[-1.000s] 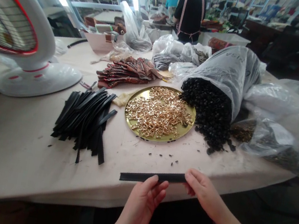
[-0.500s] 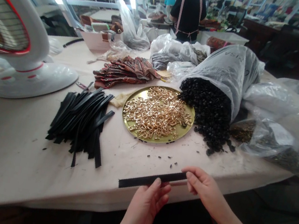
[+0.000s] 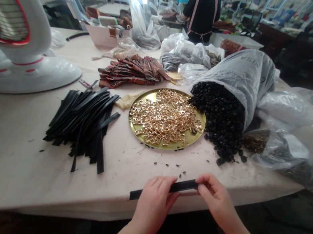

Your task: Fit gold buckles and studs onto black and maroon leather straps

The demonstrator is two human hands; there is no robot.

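A single black strap [image 3: 183, 186] is held level just above the table's near edge. My left hand [image 3: 153, 203] grips its middle, fingers curled over it. My right hand [image 3: 215, 198] pinches its right end. Its left end sticks out past my left hand. Ahead lies a round gold tray [image 3: 192, 138] heaped with small gold metal fittings [image 3: 164, 120]. A pile of black straps [image 3: 85, 122] lies to the left of the tray. To the tray's right, a grey plastic sack [image 3: 243, 73] spills black beads [image 3: 222, 120] onto the table.
A white and red fan [image 3: 20, 48] stands at the left. Reddish-brown leather pieces [image 3: 131, 72] and several plastic bags [image 3: 283, 151] lie further back and right. Small black scraps [image 3: 170, 166] dot the table. A person in a black top and apron [image 3: 202, 10] stands beyond the table.
My left hand has slid up over the strap's middle and closed on it. Both hands and the strap have lifted slightly toward the table; the strap's left end tilts lower.
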